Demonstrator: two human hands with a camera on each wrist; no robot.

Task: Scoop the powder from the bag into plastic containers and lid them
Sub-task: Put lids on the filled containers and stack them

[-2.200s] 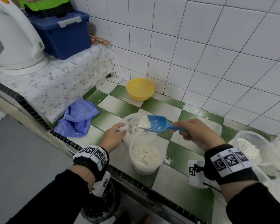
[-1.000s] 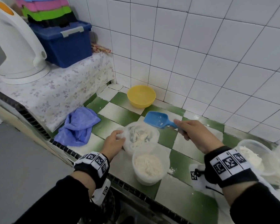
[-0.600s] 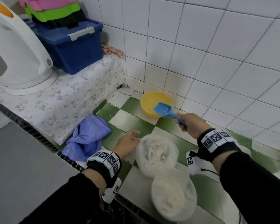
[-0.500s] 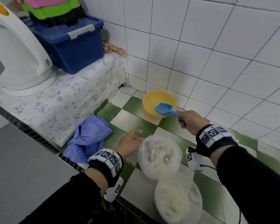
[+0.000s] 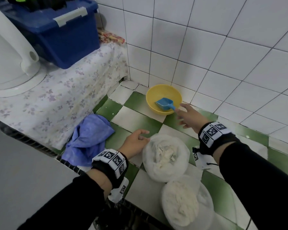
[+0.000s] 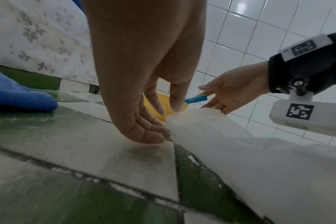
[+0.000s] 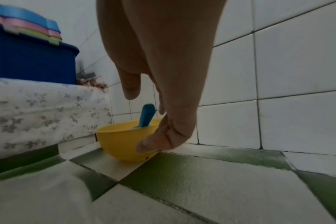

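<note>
Blue scoop (image 5: 165, 104) lies in the yellow bowl (image 5: 164, 99), handle over the rim. My right hand (image 5: 189, 117) is just off the handle, fingers loose. My left hand (image 5: 135, 143) rests beside the powder bag (image 5: 165, 157), possibly touching it.

quick count of the counter

one blue scoop (image 5: 164, 104), one yellow bowl (image 5: 158, 92), one powder bag (image 5: 165, 157), one filled plastic container (image 5: 186, 206), one blue cloth (image 5: 88, 138), one blue storage box (image 5: 56, 30), two hands.
</note>
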